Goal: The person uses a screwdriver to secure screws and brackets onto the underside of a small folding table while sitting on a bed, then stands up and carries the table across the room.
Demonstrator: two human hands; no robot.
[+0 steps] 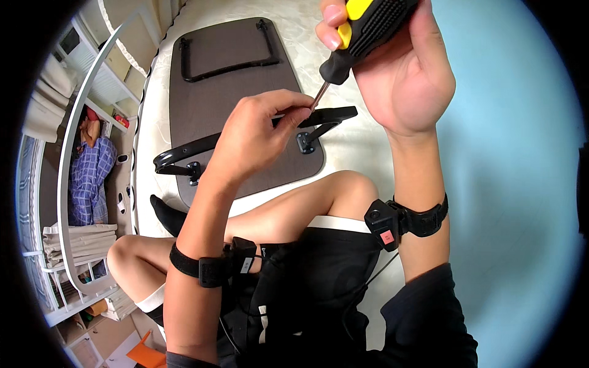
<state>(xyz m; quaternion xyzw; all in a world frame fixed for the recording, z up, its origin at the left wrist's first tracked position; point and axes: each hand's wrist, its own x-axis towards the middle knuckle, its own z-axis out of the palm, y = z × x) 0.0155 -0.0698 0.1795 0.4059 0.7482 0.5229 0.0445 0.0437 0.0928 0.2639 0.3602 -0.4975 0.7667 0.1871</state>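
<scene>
A screwdriver (368, 42) with a black and yellow handle is gripped in my right hand (408, 86), its shaft slanting down to the left. My left hand (257, 132) is closed, thumb and forefinger pinched about the shaft's lower end, right at the raised black metal leg (202, 146) of a folding table. The very tip is hidden by my fingers. Dark brown and upside down, the tabletop (245, 98) lies in front of my crossed legs. Its far leg (230, 70) is folded flat against the board.
A pale patterned bed surface (343, 153) lies under the table, with a light blue wall (509, 184) on the right. A white bed rail (64, 165) runs along the left edge. Beyond it, below, a person in checked clothing (92, 168) is by another bed.
</scene>
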